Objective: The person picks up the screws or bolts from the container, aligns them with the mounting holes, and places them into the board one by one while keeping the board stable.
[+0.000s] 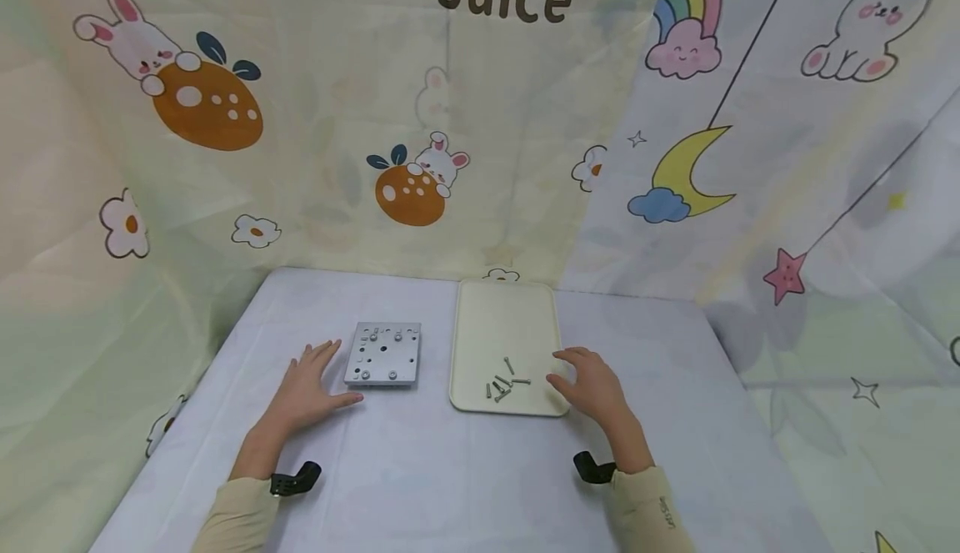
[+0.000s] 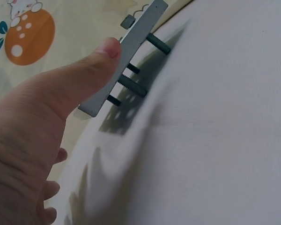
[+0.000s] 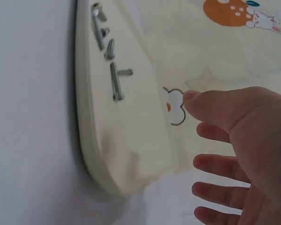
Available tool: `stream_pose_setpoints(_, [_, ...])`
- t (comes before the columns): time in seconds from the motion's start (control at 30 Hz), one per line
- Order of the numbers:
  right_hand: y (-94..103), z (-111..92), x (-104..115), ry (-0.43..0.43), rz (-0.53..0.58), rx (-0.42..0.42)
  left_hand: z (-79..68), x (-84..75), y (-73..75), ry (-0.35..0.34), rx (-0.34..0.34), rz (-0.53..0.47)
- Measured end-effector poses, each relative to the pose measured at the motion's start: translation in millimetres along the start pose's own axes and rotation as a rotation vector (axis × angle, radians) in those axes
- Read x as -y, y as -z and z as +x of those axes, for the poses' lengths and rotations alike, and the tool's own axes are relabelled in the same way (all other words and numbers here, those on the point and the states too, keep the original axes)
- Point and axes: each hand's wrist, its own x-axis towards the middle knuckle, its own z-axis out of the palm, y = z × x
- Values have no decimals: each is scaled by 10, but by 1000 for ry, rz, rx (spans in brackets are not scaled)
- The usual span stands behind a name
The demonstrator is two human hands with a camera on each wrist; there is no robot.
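A square silver metal plate (image 1: 401, 361) with several holes and screw heads sits left of the middle of the white table. In the left wrist view, dark threaded screws (image 2: 133, 86) stick out below the plate. My left hand (image 1: 303, 399) is beside the plate's left side, fingers spread and thumb near its front left corner. Several loose silver screws (image 1: 509, 366) lie in the front part of a cream tray (image 1: 502, 319). At the tray's right edge hovers my right hand (image 1: 595, 386), its fingers apart and loosely bent, with nothing in it.
A white cloth covers the table (image 1: 450, 486). Behind it and at the sides hangs a printed curtain (image 1: 315, 161) with rabbits, oranges and a moon. Each wrist wears a black camera band, such as the left band (image 1: 296, 480).
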Motion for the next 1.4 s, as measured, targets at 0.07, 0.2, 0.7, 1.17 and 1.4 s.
stream_pose_setpoints(0.07, [-41, 47, 41, 6, 44, 12, 12, -9, -23, 16, 8, -40])
stream_pose_setpoints(0.2, [-143, 128, 103, 9, 142, 33, 40, -31, -63, 48, 11, -97])
stream_pose_setpoints(0.7, [-595, 164, -21, 57, 92, 53, 104, -44, -162, 46, -31, -172])
stream_pose_setpoints(1.17, [-595, 162, 21, 102, 68, -20, 157, -73, -277, 10, -95, -119])
stream_pose_setpoints(1.4, [-635, 154, -24, 154, 62, -116, 186, -78, -365, -15, -127, -123])
